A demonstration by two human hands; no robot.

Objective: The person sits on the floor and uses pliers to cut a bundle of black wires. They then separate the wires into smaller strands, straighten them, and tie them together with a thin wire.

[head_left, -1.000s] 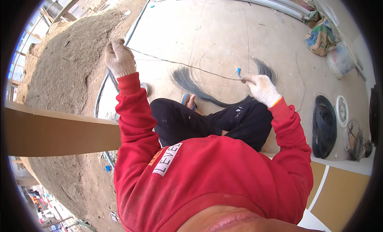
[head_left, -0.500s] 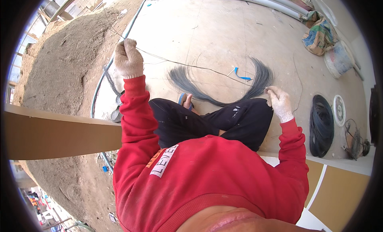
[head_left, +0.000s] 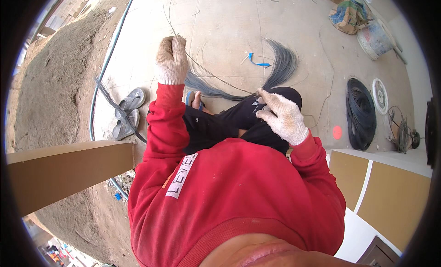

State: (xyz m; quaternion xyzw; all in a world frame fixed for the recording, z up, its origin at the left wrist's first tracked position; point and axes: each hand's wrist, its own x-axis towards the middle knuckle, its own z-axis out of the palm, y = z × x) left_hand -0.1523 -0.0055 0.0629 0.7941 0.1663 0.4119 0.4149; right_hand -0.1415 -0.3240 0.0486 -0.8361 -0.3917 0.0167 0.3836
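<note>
My left hand (head_left: 172, 60), in a knitted off-white glove, is raised left of my knees with its fingers closed on a thin dark wire (head_left: 213, 74). From there one length of wire runs off toward the far floor, and another slants down to my right hand (head_left: 282, 115). That gloved hand is over my right thigh, its fingertips at the wire's near end, seemingly pinching it. A U-shaped bundle of cut grey wires (head_left: 284, 67) lies beyond my crossed legs, its middle partly hidden by them. A blue strip (head_left: 259, 61) rests between the bundle's two ends.
Grey sandals (head_left: 131, 101) and a dark wire bundle (head_left: 112, 99) lie at left, beside a hose (head_left: 108, 60) and a sand heap (head_left: 50, 83). A brown panel (head_left: 73, 168) juts in. Rightward are a black coil (head_left: 360, 113), a white ring (head_left: 380, 96) and a bucket (head_left: 374, 39).
My right hand has moved left and inward, from beside my right knee to the wire's end. My left hand still grips the wire. The view has shifted, showing more of the sandals.
</note>
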